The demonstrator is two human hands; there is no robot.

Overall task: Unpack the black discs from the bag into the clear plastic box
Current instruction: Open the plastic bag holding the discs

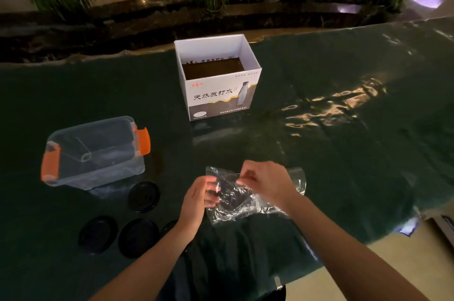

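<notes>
A crumpled clear plastic bag point(248, 204) lies on the dark green table near its front edge. My left hand point(196, 200) grips the bag's left side. My right hand point(264, 182) pinches its upper edge from above. Something dark shows through the bag, too crumpled to make out. Three black discs lie flat on the table to the left: one point(143, 196) in front of the box, two point(97, 234) point(138, 237) nearer me. A fourth dark disc point(169, 225) peeks out behind my left wrist. The clear plastic box point(95, 153) with orange clips stands at the left, open.
A white cardboard carton point(218, 77) with printed text stands open at the table's middle, behind the bag. The green cloth point(344, 153) is wrinkled and reflects light at the right. The table edge runs close at the lower right. Potted plants line a ledge beyond.
</notes>
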